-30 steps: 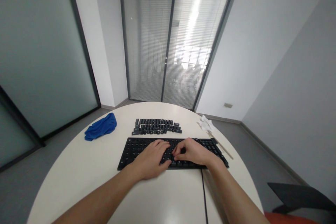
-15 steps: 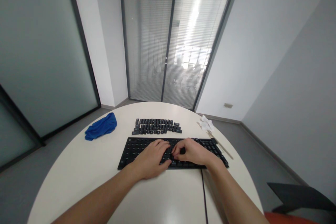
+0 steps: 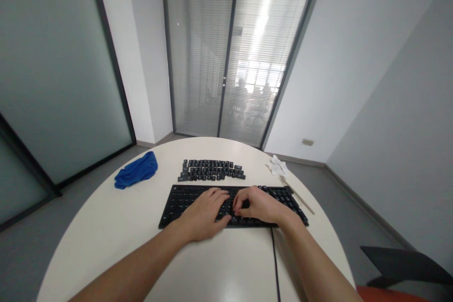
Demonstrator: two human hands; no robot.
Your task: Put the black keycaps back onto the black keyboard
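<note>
we see the black keyboard (image 3: 175,205) lying flat on the round white table (image 3: 102,240), in the middle and toward the near side. our left hand (image 3: 205,216) rests palm down over the middle of it, with the fingers stretched to the far right and lying close together, while the thumb stands widely apart from them; we see nothing held there. our right hand (image 3: 260,205) is just beside it, on the right, over the keyboard. its fingers are curled and narrow, with the tips close to the thumb; whether something small is between them, we cannot tell. on the far side of the keyboard, and apart from it, loose black keycaps (image 3: 208,171) lie in several rows. a black cable (image 3: 275,255) runs from the near edge of the keyboard toward us. at the far left there is a crumpled blue cloth (image 3: 136,171). at the far right lies a crumpled white tissue (image 3: 278,167), and thin wooden sticks (image 3: 299,196) lie from near it along the right end of the keyboard.
</note>
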